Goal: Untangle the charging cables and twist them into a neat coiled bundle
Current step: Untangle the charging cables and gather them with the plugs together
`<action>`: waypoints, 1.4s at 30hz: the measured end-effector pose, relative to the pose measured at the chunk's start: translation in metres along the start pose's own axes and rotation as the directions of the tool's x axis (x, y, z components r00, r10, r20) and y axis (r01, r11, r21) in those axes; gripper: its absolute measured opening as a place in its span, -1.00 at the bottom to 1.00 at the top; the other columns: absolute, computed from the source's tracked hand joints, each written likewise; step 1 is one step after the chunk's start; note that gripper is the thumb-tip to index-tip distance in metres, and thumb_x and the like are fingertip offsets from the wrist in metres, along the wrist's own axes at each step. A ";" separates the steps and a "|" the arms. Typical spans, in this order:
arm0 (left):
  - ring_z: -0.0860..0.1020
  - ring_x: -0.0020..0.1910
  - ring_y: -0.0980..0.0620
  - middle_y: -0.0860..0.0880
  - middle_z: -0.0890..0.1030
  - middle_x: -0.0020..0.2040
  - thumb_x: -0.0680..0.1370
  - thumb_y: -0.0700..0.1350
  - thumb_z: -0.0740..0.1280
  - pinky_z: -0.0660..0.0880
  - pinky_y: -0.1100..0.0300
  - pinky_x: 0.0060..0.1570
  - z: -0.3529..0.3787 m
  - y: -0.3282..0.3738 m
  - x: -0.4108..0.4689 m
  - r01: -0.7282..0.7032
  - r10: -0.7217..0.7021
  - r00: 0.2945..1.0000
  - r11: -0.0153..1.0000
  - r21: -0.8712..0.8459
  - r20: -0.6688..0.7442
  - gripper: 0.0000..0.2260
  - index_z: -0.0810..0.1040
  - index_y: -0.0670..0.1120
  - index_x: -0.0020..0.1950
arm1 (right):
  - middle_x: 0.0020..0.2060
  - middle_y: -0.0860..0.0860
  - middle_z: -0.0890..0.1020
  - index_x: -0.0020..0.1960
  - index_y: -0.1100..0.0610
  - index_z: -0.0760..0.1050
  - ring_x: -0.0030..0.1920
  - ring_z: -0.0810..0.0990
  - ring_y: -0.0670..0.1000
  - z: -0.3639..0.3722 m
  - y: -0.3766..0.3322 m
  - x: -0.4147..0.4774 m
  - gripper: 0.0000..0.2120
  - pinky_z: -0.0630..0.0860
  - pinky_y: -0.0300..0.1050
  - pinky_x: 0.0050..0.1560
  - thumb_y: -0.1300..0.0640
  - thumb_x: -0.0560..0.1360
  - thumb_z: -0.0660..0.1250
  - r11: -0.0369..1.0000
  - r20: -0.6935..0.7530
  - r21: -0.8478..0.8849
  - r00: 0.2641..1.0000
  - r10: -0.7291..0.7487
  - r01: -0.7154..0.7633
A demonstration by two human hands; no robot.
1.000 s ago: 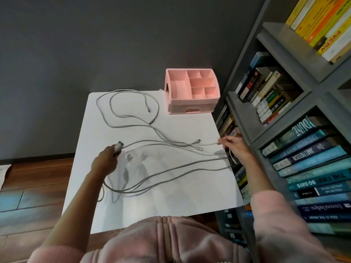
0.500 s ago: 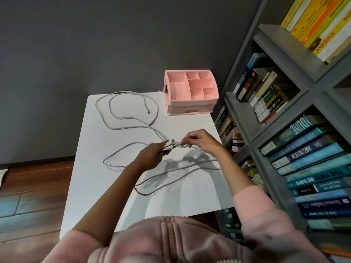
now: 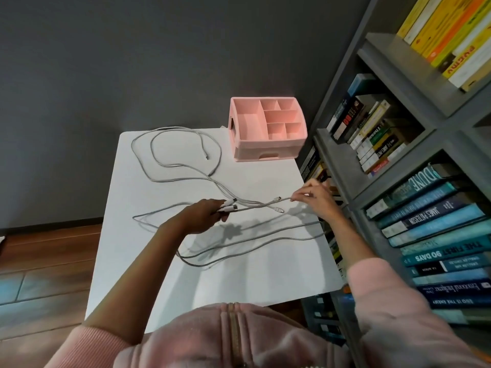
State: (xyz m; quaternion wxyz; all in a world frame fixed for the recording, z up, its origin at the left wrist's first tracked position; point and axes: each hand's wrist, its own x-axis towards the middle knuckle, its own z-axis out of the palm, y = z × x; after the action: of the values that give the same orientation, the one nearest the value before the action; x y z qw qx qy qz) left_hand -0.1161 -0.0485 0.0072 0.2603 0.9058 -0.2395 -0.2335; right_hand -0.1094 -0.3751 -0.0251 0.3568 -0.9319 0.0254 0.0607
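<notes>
The charging cables are not tidy yet. They lie spread out over the white desk. Some make big loose loops in the upper left part of the desk. Other long bits run across the middle and go off the right edge.

The left hand is in the middle of the frame. Its fingers are curled round two white plug ends, and the plugs stick out side by side. I think the hand keeps them together so the cables start at the same spot.

The right hand is further right, near the desk's edge. Its fingertips pinch one thin cable, and the other fingers are bent but loose. The hands are well apart, so the bit between them is pulled almost straight. That looks like a way to see which cable is which and to slide the knots out.

Two small plug ends lie free between the hands. No coil is made yet, so the job looks to be near its start.

A pink box with little open parts sits at the far right corner of the desk, away from the cables. A grey shelf full of books stands just beside the desk on the right. A cable hanging off that side could catch there.
</notes>
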 end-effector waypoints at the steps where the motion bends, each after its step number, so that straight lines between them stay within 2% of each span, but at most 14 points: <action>1: 0.38 -0.35 0.15 0.09 0.42 -0.34 0.58 -0.23 0.15 0.31 0.19 -0.25 -0.003 -0.006 -0.001 0.023 -0.023 1.000 1.000 -0.022 0.011 -0.72 0.35 0.08 -0.27 | -0.20 -0.07 0.45 -0.12 0.11 0.69 0.00 0.40 0.06 -0.004 0.011 0.002 -0.90 0.26 0.05 0.19 0.11 0.45 0.43 1.000 -0.087 -0.016 0.996 -0.001 0.000; 6: 0.37 -0.34 0.05 0.05 0.42 -0.35 0.60 -0.19 0.15 0.31 0.17 -0.24 -0.005 -0.022 -0.004 0.102 -0.101 0.994 0.994 -0.038 0.045 -0.73 0.37 0.06 -0.27 | -0.05 0.20 0.52 -0.13 0.33 0.57 0.02 0.51 0.27 -0.004 0.038 -0.002 -0.87 0.33 -0.10 -0.07 0.28 0.53 0.30 0.989 -0.331 -0.056 0.937 0.108 -0.134; 9: 0.38 -0.37 0.12 0.04 0.44 -0.37 0.62 -0.17 0.13 0.32 0.28 -0.27 -0.004 -0.020 -0.002 0.118 -0.114 0.991 0.991 -0.058 0.072 -0.72 0.39 0.02 -0.28 | 0.08 0.29 0.49 -0.06 0.35 0.56 0.05 0.48 0.25 0.004 0.046 -0.005 -0.86 0.41 0.03 0.01 0.35 0.55 0.22 0.973 -0.387 -0.036 0.901 0.195 -0.226; 13: 0.42 -0.29 0.06 0.03 0.50 -0.30 0.61 -0.20 0.11 0.36 0.21 -0.20 -0.008 -0.034 -0.006 0.213 -0.210 0.974 0.977 -0.031 0.085 -0.72 0.40 0.01 -0.27 | 0.10 0.30 0.51 0.04 0.33 0.58 0.05 0.52 0.28 0.002 0.064 -0.009 -0.83 0.47 0.10 0.07 0.33 0.55 0.23 0.932 -0.485 0.016 0.813 0.324 -0.362; 16: 0.42 -0.25 0.02 0.03 0.48 -0.27 0.61 -0.23 0.10 0.34 0.21 -0.21 -0.009 -0.041 -0.012 0.266 -0.269 0.957 0.963 0.034 0.111 -0.73 0.37 0.01 -0.25 | 0.04 0.29 0.59 0.05 0.36 0.58 -0.07 0.57 0.19 0.004 0.077 -0.006 -0.83 0.49 -0.13 -0.21 0.34 0.52 0.25 0.866 -0.449 0.189 0.743 0.496 -0.464; 18: 0.42 -0.24 -0.02 0.01 0.47 -0.26 0.60 -0.24 0.11 0.33 0.17 -0.21 -0.008 -0.040 -0.014 0.263 -0.266 0.961 0.964 0.042 0.079 -0.73 0.34 0.03 -0.26 | 0.01 0.23 0.62 0.06 0.39 0.55 -0.33 0.59 -0.07 0.006 0.086 -0.003 -0.83 0.39 -0.38 -0.54 0.37 0.52 0.24 0.778 -0.324 0.335 0.711 0.624 -0.531; 19: 0.42 -0.23 -0.04 -0.01 0.48 -0.25 0.60 -0.25 0.11 0.32 0.15 -0.21 -0.007 -0.039 -0.014 0.256 -0.258 0.965 0.966 0.047 0.051 -0.72 0.32 0.05 -0.26 | 0.00 0.18 0.61 0.10 0.39 0.55 -0.44 0.54 -0.19 0.009 0.095 -0.001 -0.81 0.38 -0.44 -0.56 0.38 0.53 0.24 0.740 -0.252 0.365 0.705 0.663 -0.565; 22: 0.43 -0.23 -0.07 -0.02 0.49 -0.24 0.58 -0.27 0.13 0.33 0.11 -0.20 -0.006 -0.032 -0.012 0.228 -0.229 0.974 0.972 0.060 -0.004 -0.71 0.28 0.07 -0.26 | 0.18 0.25 0.57 0.23 0.36 0.50 -0.21 0.55 -0.05 0.016 0.114 0.003 -0.73 0.45 -0.45 -0.45 0.33 0.55 0.25 0.663 -0.087 0.394 0.692 0.717 -0.637; 25: 0.41 -0.26 -0.07 0.07 0.43 -0.33 0.55 -0.30 0.15 0.30 0.12 -0.24 -0.003 -0.026 -0.008 0.203 -0.202 0.979 0.978 0.055 -0.031 -0.68 0.27 0.08 -0.27 | 0.25 0.24 0.53 0.28 0.29 0.48 0.11 0.56 0.16 0.024 0.117 0.011 -0.69 0.55 -0.13 0.00 0.24 0.56 0.23 0.646 -0.032 0.322 0.674 0.738 -0.692; 29: 0.41 -0.26 -0.07 0.10 0.41 -0.35 0.54 -0.30 0.16 0.33 0.09 -0.22 0.001 -0.017 -0.004 0.148 -0.145 0.989 0.987 0.065 -0.041 -0.67 0.26 0.09 -0.27 | 0.23 0.16 0.55 0.22 0.15 0.54 0.22 0.53 0.15 0.033 0.062 0.027 -0.71 0.50 -0.03 0.22 0.27 0.55 0.20 0.809 -0.179 0.137 0.789 0.588 -0.572; 32: 0.41 -0.26 -0.07 0.11 0.41 -0.35 0.55 -0.29 0.17 0.37 0.08 -0.20 0.001 -0.011 -0.003 0.123 -0.120 0.991 0.991 0.058 -0.055 -0.67 0.26 0.11 -0.27 | 0.22 0.10 0.49 0.16 0.09 0.54 0.23 0.44 0.10 0.051 -0.010 0.028 -0.67 0.40 0.01 0.28 0.37 0.51 0.19 0.962 -0.302 0.103 0.913 0.274 -0.255; 35: 0.41 -0.26 -0.09 0.09 0.42 -0.32 0.56 -0.29 0.17 0.42 0.02 -0.16 -0.001 -0.002 -0.003 0.094 -0.090 0.990 0.995 0.027 -0.111 -0.66 0.26 0.11 -0.27 | 0.13 0.06 0.56 0.16 0.09 0.55 0.14 0.47 -0.02 0.063 -0.078 0.018 -0.69 0.36 -0.10 0.17 0.34 0.55 0.15 0.988 -0.010 0.113 0.995 -0.101 0.101; 38: 0.41 -0.26 -0.09 0.11 0.41 -0.32 0.55 -0.30 0.18 0.44 -0.03 -0.16 -0.006 0.004 -0.007 0.063 -0.063 0.977 0.998 -0.006 -0.202 -0.65 0.25 0.13 -0.26 | -0.15 0.01 0.67 0.07 0.03 0.54 -0.07 0.56 -0.07 0.068 -0.115 0.007 -0.77 0.41 -0.15 0.05 0.03 0.65 0.12 0.951 0.395 0.308 0.905 -0.157 0.030; 42: 0.45 -0.19 -0.07 0.10 0.46 -0.24 0.53 -0.33 0.19 0.43 0.00 -0.11 -0.009 0.001 -0.014 0.018 -0.041 0.953 0.997 -0.081 -0.300 -0.76 0.44 0.02 -0.11 | -0.38 -0.08 0.46 -0.14 0.10 0.61 -0.31 0.40 -0.07 0.062 -0.107 0.003 -0.67 0.37 -0.15 -0.17 -0.05 0.61 0.18 0.939 0.403 0.343 0.899 -0.171 0.025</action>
State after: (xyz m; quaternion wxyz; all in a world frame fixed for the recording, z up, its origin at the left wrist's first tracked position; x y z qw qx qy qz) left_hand -0.1224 -0.0386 0.0187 0.3250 0.9235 -0.1742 -0.1055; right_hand -0.1028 -0.2544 -0.0004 0.5067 -0.8231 -0.0910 0.2398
